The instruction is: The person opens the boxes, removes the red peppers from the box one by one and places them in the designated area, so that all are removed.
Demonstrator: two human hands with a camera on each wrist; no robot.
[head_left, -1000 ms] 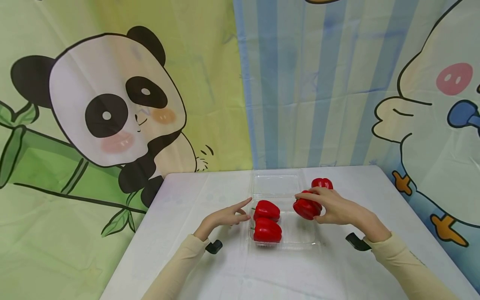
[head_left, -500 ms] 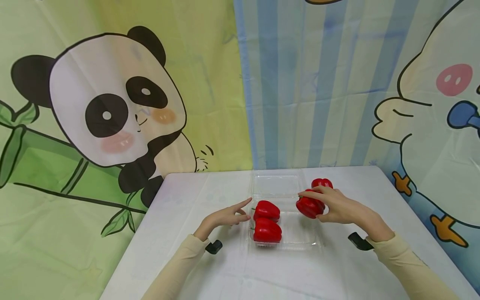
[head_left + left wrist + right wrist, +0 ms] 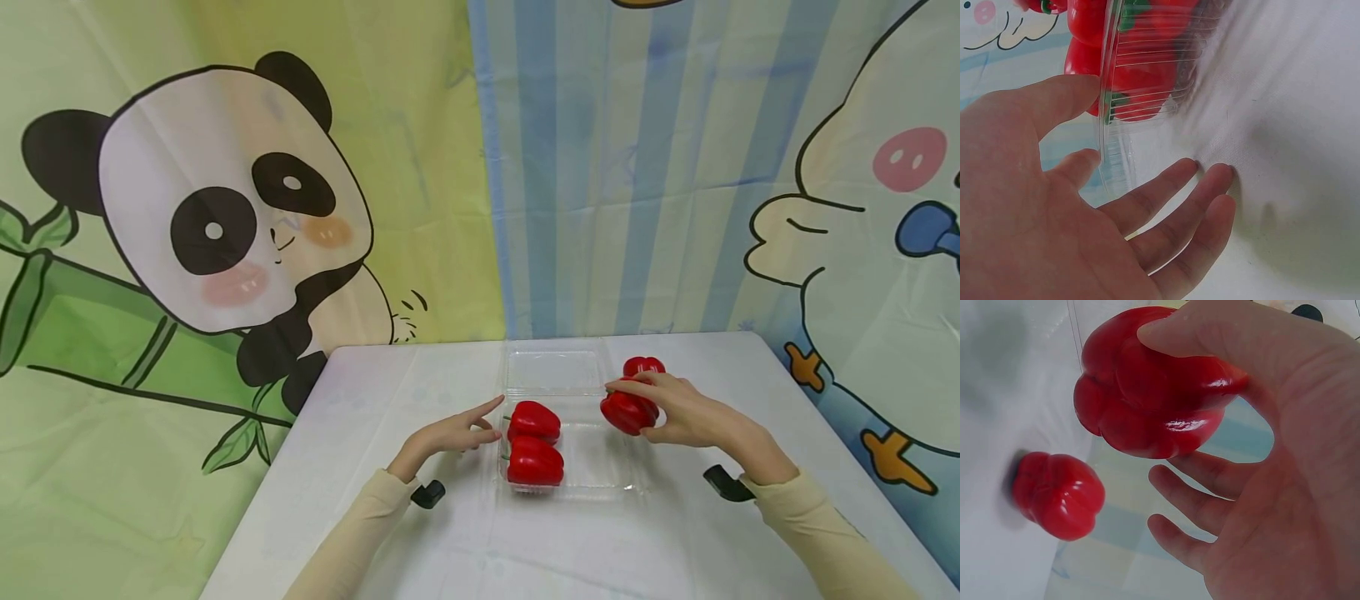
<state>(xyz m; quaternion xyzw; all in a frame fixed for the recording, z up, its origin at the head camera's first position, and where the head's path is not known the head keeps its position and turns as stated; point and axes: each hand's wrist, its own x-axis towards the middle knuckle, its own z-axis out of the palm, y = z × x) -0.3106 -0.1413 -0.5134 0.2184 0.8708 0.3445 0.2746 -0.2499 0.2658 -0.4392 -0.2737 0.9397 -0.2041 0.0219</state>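
at the left, the left hand (image 3: 446, 433) stands with fingers spread and relaxed; thumb and index tips meet the rim of the clear container (image 3: 596, 460), while the other three fingers hang free over the white table (image 3: 450, 550). the container lies with its lid (image 3: 558, 371) folded back flat behind it. its wall is thin and will probably flex and slide easily; brace it lightly at the rim. inside, at the left end, two glossy red peppers lie side by side, stems to the left: the rear pepper (image 3: 534, 422) and the near pepper (image 3: 536, 462). next, the held pepper (image 3: 628, 413) is raised at the container's right edge; whether it is wholly outside that edge cannot be told. the far pepper (image 3: 643, 365) rests on the table just behind it. at the right, the right hand (image 3: 686, 417) holds the pepper between the thumb on one side and fingers on the other; two fingers stand clear of it, and the index finger is hidden in the wrist view. judged by appearance, each pepper is light, stiff and slippery. take hold across the broad lobed sides, keep off the stem, and apply moderate pressure to avoid denting.
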